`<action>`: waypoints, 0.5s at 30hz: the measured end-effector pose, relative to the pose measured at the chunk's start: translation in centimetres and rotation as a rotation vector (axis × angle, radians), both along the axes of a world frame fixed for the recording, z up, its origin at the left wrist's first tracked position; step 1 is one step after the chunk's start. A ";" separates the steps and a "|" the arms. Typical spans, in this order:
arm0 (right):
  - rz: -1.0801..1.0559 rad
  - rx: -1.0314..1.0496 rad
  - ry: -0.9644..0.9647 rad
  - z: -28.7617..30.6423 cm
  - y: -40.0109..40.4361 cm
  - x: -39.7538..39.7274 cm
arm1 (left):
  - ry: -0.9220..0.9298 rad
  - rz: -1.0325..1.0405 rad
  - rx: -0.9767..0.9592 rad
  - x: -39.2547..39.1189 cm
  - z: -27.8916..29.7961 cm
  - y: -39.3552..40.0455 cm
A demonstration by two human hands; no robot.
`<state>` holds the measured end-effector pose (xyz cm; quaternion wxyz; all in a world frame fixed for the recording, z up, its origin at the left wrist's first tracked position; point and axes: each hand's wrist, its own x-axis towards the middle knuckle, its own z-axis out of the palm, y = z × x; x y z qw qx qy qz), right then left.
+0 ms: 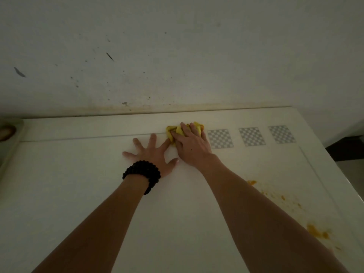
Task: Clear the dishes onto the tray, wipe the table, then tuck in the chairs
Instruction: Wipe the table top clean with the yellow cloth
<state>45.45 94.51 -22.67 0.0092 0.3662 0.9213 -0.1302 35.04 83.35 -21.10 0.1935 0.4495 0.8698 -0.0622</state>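
Both arms reach forward: left hand [152, 154] splayed flat on table [78, 184], right hand [190, 143] pressing bunched yellow cloth [178, 130] mid-frame.

1. A plain home dining spot: a white table [78, 194] pushed against a scuffed, speckled wall [177, 56].
2. Orange food smears [317, 232] lie right of the cloth-pressing hand [192, 145].
3. A tray [11, 134] sits far left.

right hand [192, 147] pressing yellow cloth [178, 130] | left hand [153, 156] flat on table [78, 184]
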 end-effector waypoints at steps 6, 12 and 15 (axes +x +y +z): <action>-0.085 -0.012 -0.037 0.2 2.5 5.0 | 0.022 0.018 0.020 0.4 -0.9 -0.2; -0.258 -0.014 -0.066 0.3 2.5 9.7 | -0.001 0.027 0.035 0.1 -1.2 0.0; -0.423 -0.032 -0.050 0.5 -0.8 9.7 | -0.030 0.049 0.029 0.8 -0.6 0.0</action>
